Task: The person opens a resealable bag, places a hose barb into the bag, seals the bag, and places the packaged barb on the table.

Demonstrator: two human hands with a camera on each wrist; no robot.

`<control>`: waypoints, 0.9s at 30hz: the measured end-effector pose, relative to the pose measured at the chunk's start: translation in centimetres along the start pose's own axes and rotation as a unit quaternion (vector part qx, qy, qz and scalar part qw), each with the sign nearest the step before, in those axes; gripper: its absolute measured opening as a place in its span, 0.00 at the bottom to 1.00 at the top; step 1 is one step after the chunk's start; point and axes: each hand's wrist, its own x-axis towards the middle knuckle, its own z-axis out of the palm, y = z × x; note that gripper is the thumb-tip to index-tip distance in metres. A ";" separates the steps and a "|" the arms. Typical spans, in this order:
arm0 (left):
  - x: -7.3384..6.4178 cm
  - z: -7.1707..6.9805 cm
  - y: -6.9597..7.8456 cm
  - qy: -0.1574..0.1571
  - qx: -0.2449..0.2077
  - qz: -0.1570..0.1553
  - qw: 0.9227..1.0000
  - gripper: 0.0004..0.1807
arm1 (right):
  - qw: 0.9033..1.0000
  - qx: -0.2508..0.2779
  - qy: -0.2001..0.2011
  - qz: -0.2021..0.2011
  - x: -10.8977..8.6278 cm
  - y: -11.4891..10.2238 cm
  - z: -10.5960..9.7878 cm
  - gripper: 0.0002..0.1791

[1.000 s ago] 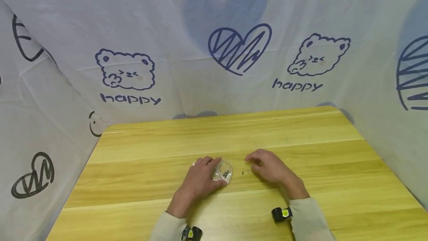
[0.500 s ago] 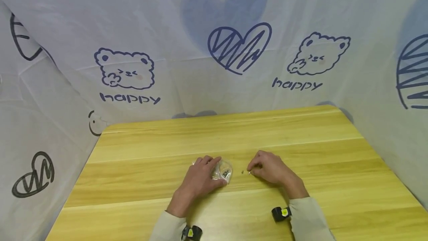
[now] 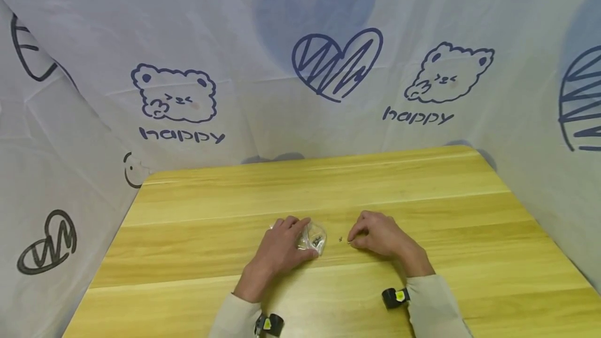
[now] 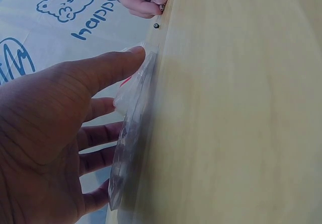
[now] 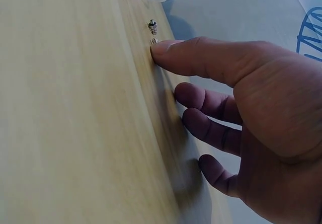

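Observation:
My left hand (image 3: 280, 246) rests on a clear plastic bag (image 3: 321, 238), its thumb and fairly straight fingers touching the bag at the table's middle. Inside the bag lies a cluster of small dark metal parts (image 3: 316, 241). My right hand (image 3: 377, 233) pinches a small silvery screw-like piece (image 5: 154, 41) between thumb and index finger, low over the table; most of that piece is hidden by the fingertips. Between bag and right hand stands a second small screw-like piece (image 5: 153, 26), with a dark collar in the right wrist view. The right hand's other fingers curl loosely.
A wood-grain table (image 3: 197, 197) spreads under both hands. Behind it and at both sides hangs white cloth (image 3: 263, 113) printed with hearts and bears. Each wrist carries a small black camera, the left one (image 3: 272, 325) and the right one (image 3: 393, 298).
The right hand's thumb and index finger have closed on the nearer small screw-like piece, which lay loose on the table one second ago. The left hand has stayed on the bag.

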 end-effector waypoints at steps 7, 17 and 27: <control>0.1 0.0 0.0 0.001 0.001 0.001 1.000 0.42 | 0.999 -0.033 -0.019 -0.008 -0.1 -0.3 0.1 0.05; 0.0 0.1 0.0 -0.004 -0.002 0.002 1.000 0.42 | 0.999 -0.007 -0.047 0.000 0.0 -1.0 0.4 0.05; 0.1 0.1 -0.1 -0.001 -0.005 0.001 1.000 0.42 | 0.998 0.038 0.010 -0.042 0.6 -1.4 0.6 0.02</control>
